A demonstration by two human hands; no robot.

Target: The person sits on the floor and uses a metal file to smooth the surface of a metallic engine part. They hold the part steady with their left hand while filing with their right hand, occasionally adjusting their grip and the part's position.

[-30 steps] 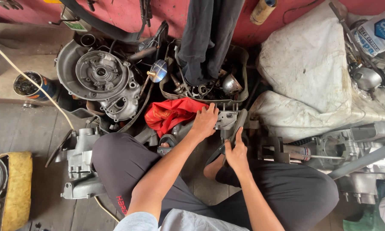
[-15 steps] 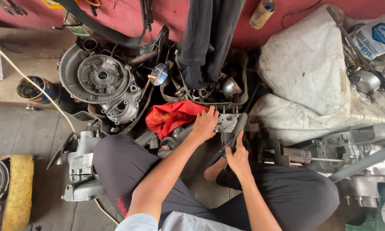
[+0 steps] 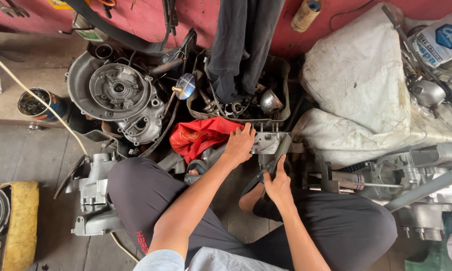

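I sit cross-legged on the floor. My left hand [image 3: 239, 144] lies flat on a small grey metal engine part [image 3: 266, 143] in front of me, pressing it down beside a red cloth [image 3: 198, 135]. My right hand [image 3: 277, 184] grips the handle of a dark flat tool [image 3: 268, 165] whose upper end rests against the right side of that part. The part's lower half is hidden by my hands.
A metal tray [image 3: 281, 108] of loose parts stands behind the part, with dark cloth hanging over it. An engine case [image 3: 118, 95] lies at left, a tin can [image 3: 35, 103] farther left, white sacks [image 3: 359, 85] and another engine [image 3: 417, 175] at right.
Nothing moves but the view, which shifts slightly. Both hands keep their hold on the part and the tool.
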